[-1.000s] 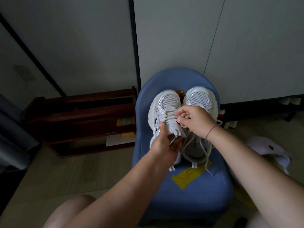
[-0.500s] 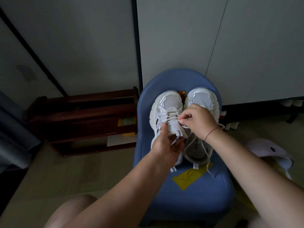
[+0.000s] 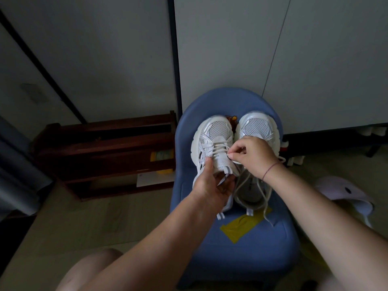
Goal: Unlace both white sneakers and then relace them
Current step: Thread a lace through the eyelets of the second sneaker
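While left hand [image 3: 212, 183] grips sneaker [image 3: 212, 143], right hand [image 3: 252, 156] pinches its lace [image 3: 218, 146].

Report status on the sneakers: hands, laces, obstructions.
Left hand grips left sneaker. Right hand pinches its lace. Right sneaker laces loose. Nothing obstructing.

Both hands extended forward, close together.
Left hand [image 3: 212, 183] cupped, thumb up; right hand [image 3: 253, 155] pinching, fingertips [image 3: 231, 155] together.
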`<control>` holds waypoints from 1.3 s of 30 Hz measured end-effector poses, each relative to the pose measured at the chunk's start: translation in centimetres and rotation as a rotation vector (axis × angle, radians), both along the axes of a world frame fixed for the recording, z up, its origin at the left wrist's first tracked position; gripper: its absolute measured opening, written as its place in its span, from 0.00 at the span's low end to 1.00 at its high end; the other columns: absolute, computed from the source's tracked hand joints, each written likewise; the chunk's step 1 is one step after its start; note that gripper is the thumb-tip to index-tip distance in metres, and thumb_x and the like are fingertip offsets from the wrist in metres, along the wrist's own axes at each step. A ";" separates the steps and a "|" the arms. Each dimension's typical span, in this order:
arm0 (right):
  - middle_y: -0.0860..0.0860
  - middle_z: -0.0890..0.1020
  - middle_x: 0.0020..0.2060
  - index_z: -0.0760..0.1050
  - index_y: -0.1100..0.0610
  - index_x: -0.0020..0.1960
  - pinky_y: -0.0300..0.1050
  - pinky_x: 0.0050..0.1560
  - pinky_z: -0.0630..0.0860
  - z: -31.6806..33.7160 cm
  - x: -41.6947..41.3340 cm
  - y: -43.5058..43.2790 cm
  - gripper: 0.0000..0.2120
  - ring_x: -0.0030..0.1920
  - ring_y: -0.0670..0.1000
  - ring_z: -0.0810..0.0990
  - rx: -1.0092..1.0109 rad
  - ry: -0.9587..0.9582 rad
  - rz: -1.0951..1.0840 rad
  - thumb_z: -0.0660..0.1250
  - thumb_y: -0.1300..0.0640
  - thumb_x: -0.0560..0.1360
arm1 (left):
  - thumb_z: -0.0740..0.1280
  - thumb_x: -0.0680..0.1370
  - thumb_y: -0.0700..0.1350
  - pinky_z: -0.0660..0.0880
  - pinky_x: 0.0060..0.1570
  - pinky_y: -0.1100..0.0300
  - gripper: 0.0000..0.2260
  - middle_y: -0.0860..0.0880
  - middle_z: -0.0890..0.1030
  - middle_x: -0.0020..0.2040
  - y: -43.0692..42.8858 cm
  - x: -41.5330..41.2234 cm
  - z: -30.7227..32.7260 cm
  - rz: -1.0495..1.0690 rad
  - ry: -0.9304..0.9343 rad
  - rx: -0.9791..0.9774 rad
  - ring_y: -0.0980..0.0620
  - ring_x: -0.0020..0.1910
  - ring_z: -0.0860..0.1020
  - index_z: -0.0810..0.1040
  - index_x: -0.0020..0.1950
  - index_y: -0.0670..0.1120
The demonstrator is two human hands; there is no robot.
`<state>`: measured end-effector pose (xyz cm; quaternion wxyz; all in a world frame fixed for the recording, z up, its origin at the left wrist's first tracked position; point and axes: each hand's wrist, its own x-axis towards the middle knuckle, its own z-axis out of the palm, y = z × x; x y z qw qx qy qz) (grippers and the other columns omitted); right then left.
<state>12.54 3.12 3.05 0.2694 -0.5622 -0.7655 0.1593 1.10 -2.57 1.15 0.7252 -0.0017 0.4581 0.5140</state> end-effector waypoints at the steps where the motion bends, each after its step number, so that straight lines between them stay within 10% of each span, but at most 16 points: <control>1: 0.40 0.74 0.35 0.83 0.56 0.42 0.26 0.38 0.65 -0.1 -0.1 0.0 0.01 0.36 0.39 0.72 0.002 0.017 0.008 0.73 0.59 0.71 | 0.65 0.78 0.58 0.75 0.43 0.58 0.25 0.45 0.80 0.53 0.0 0.0 0.0 -0.002 0.002 -0.001 0.49 0.41 0.78 0.76 0.65 0.40; 11: 0.50 0.81 0.33 0.78 0.56 0.40 0.35 0.35 0.77 0.5 -0.1 -2.1 0.03 0.31 0.44 0.80 -0.078 0.406 -0.085 0.70 0.60 0.73 | 0.61 0.79 0.61 0.75 0.40 0.58 0.24 0.44 0.80 0.43 -0.2 -1.0 0.3 -0.135 0.069 -0.022 0.48 0.40 0.78 0.77 0.49 0.38; 15: 0.54 0.78 0.29 0.76 0.60 0.38 0.36 0.24 0.73 0.4 -0.4 -5.8 0.17 0.24 0.47 0.76 -0.759 0.862 -0.229 0.60 0.50 0.79 | 0.51 0.81 0.63 0.73 0.40 0.57 0.30 0.44 0.82 0.39 -0.9 -2.4 1.0 -0.351 0.281 0.015 0.48 0.39 0.78 0.79 0.44 0.39; 20: 0.54 0.78 0.35 0.77 0.61 0.43 0.41 0.38 0.73 -1.5 -1.3 -7.1 0.19 0.37 0.50 0.75 -1.188 1.176 -0.274 0.60 0.45 0.78 | 0.55 0.82 0.57 0.65 0.27 0.63 0.30 0.51 0.75 0.20 -0.4 -4.2 0.9 -0.332 0.964 0.275 0.56 0.20 0.70 0.80 0.29 0.43; 28: 0.56 0.77 0.42 0.74 0.61 0.57 0.47 0.49 0.75 -2.7 -3.6 -5.9 0.17 0.44 0.54 0.78 -1.034 1.782 -0.267 0.62 0.48 0.77 | 0.74 0.74 0.48 0.68 0.34 0.68 0.05 0.53 0.77 0.41 3.4 -5.5 -0.2 -0.315 1.345 0.687 0.59 0.33 0.73 0.82 0.48 0.51; 39: 0.57 0.79 0.41 0.76 0.61 0.55 0.48 0.59 0.72 -3.6 -3.5 -5.1 0.16 0.45 0.54 0.78 -1.020 1.701 -0.218 0.60 0.50 0.79 | 0.75 0.72 0.46 0.69 0.38 0.70 0.04 0.62 0.79 0.39 3.8 -6.0 -1.1 -0.260 1.547 0.818 0.63 0.34 0.75 0.86 0.46 0.53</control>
